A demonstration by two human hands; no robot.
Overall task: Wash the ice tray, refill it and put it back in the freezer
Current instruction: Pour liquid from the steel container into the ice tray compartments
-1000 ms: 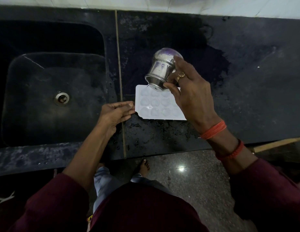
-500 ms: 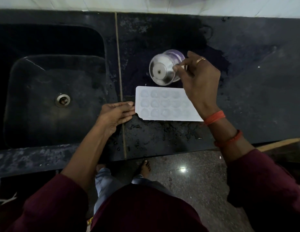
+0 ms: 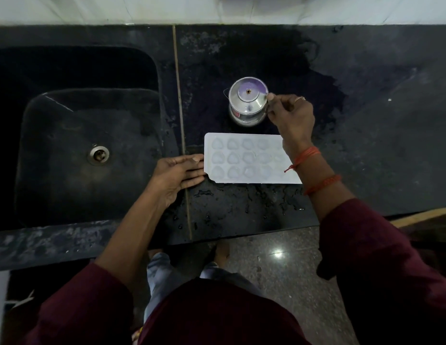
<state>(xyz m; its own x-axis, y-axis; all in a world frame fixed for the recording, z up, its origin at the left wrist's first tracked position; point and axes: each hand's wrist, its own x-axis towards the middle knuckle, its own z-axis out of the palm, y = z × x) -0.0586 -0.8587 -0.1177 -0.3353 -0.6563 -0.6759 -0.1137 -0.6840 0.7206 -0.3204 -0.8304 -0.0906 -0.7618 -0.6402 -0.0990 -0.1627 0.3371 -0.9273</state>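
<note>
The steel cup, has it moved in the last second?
Yes. The steel cup went from tipped over the far edge of the ice tray to standing on the counter beyond it, nearer the back wall; the right hand holds its rim.

maroon sleeves (image 3: 381, 257), two orange-red wrist threads (image 3: 307, 155), one gold ring (image 3: 300, 98).

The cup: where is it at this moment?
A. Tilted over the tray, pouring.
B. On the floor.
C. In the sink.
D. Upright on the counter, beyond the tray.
D: the cup stands mouth up on the counter just beyond the tray, with the right hand at its rim.
</note>
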